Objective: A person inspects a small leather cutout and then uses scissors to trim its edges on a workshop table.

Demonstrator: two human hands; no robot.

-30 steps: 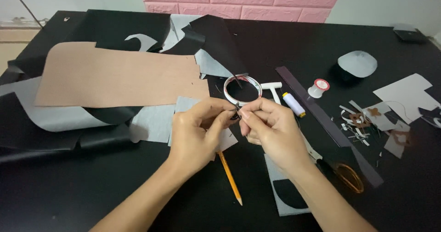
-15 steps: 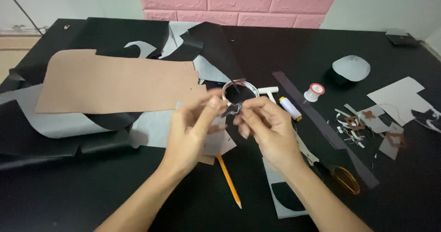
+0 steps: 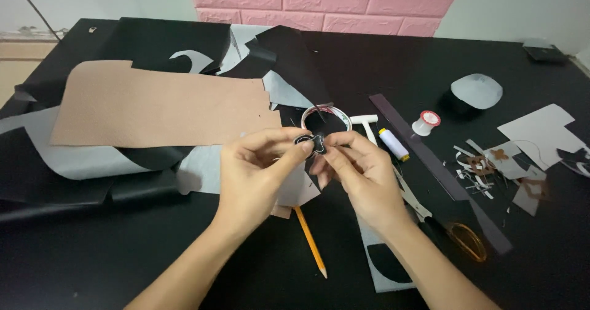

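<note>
- Left hand [image 3: 255, 175]: raised above the black table [image 3: 92, 267], forearm entering from the lower edge; thumb and forefinger pinched shut on the left end of a small black cut-out piece with a pale edge [image 3: 310, 143], other fingers curled loosely.
- Right hand [image 3: 362, 175]: opposite the left, fingertips meeting it; thumb and forefinger closed on the right end of the same piece.
- Small black piece: held between both hands, just in front of a shallow ring of white tape [image 3: 326, 119] lying flat on the table.
- Yellow pencil [image 3: 310, 241]: slim, lying below the ring, under the hands.
- Tan leather sheet [image 3: 160, 104]: broad, matt, left of the ring, overlapping black and grey sheets.
- White thread spool with red top [image 3: 425, 123] and a yellow-capped white tube [image 3: 393, 144]: right of the ring.
- Orange-handled scissors [image 3: 452, 233]: lower right of the ring.
</note>
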